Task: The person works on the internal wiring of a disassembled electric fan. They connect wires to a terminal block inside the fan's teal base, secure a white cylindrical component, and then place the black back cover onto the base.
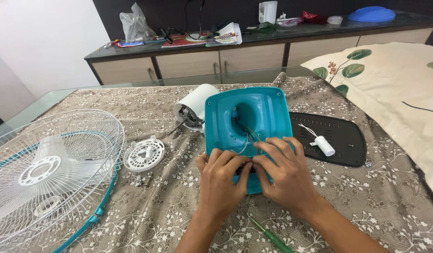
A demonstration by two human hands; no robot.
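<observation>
A teal plastic fan base shell lies upside down on the patterned cloth, with thin wires running out of its hollow middle. My left hand and my right hand rest side by side on its near edge, fingertips pressed into the dark part between them. What the fingers pinch is hidden. A white cylindrical motor housing lies just behind the shell's left corner.
White wire fan grilles with a teal rim fill the left. A round white cap and small screws lie beside them. A black base plate carries a white capacitor. A green screwdriver lies near my right forearm.
</observation>
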